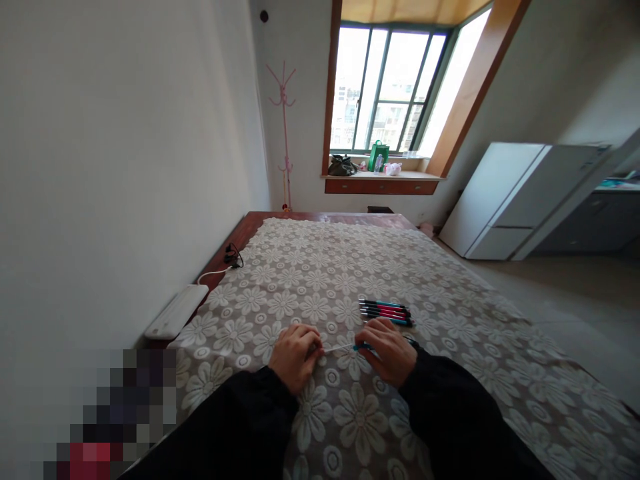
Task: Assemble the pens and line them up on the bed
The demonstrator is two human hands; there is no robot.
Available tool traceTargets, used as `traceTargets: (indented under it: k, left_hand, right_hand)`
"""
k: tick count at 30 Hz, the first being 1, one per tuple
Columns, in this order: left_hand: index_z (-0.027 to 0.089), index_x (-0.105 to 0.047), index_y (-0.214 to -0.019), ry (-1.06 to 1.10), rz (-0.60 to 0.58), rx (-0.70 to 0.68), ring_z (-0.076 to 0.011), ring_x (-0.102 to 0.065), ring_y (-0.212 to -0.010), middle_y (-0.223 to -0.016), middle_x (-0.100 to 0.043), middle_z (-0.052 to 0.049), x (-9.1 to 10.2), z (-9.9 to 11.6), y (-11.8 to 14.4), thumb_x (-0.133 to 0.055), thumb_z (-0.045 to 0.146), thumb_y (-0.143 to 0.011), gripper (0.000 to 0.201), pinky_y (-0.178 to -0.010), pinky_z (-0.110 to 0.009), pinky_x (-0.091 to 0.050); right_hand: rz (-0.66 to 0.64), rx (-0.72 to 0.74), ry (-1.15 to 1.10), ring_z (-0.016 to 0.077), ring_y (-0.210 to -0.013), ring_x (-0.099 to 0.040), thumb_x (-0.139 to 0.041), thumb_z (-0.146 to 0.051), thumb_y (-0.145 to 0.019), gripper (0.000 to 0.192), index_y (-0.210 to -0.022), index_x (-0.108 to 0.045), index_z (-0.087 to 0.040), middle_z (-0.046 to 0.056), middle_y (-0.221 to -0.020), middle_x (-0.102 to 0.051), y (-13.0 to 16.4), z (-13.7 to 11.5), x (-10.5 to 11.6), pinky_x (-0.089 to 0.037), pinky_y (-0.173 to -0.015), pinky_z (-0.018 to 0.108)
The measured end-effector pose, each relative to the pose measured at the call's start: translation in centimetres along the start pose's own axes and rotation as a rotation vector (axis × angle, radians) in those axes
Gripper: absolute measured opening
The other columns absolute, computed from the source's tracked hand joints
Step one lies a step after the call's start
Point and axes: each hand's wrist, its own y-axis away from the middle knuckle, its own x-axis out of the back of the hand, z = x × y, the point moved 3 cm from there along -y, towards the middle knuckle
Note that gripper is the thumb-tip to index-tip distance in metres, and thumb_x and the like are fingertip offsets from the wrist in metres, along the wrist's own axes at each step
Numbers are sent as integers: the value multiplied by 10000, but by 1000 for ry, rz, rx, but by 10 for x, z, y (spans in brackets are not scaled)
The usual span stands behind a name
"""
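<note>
My left hand (297, 355) pinches the left end of a thin white stick that looks like a pen refill (338, 349). The other end of the refill meets a blue pen barrel (357, 347), which my right hand (386, 351) grips with fingers closed round it. Most of the barrel is hidden under that hand, and how far the refill sits inside it I cannot tell. Just beyond my right hand, several blue, black and pink pens (384, 311) lie side by side on the flower-patterned tablecloth (320, 267).
A white power strip (177, 311) with a cord and black plug (233, 256) lies along the table's left edge by the wall. Past the table stand a pink coat rack (285, 127), a windowsill with bags (379, 157), and a white fridge (515, 193).
</note>
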Motion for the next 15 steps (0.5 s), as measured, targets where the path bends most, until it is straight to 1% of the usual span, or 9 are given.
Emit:
traceTargets:
  k: [3,6,10,13,15]
  left_hand:
    - [244,-693,-886,-8,-2,-5,-233,-595,-1110,-1085,-709,-24,1,2,0,-638,226,-879,58,-963,-408,-432]
    - [242,-692,-914,-15,4,0,-231,-598,-1099,-1088,-712,-33,2,3,0,-575,251,-921,117,-958,-412,-432]
    - [244,-685,-922,-20,11,-4,-232,-600,-1089,-1087,-710,-35,2,4,0,-539,256,-933,147,-951,-413,-432]
    - [253,-681,-914,-16,17,-6,-238,-602,-1095,-1081,-709,-32,2,6,0,-563,253,-908,118,-954,-419,-426]
    - [257,-675,-905,-10,22,-10,-245,-599,-1102,-1080,-705,-32,3,7,1,-581,252,-883,97,-957,-424,-421]
  right_hand:
    - [0,77,15,214,-889,-563,-514,-196,-965,107,-965,-614,-233,35,-881,-682,-2,-11,-6,-351,-892,400]
    - [47,111,43,205,-936,-574,-531,-200,-981,120,-961,-639,-250,18,-904,-702,-3,-15,-8,-315,-954,410]
    - [80,104,54,197,-962,-588,-574,-200,-972,101,-944,-651,-261,1,-907,-716,-2,-12,-5,-286,-997,419]
    - [66,84,44,204,-952,-587,-568,-199,-972,98,-955,-643,-259,7,-908,-718,-1,-8,-3,-288,-986,429]
    - [68,44,45,215,-950,-586,-553,-179,-965,102,-956,-627,-248,17,-906,-714,-1,-5,-3,-290,-972,436]
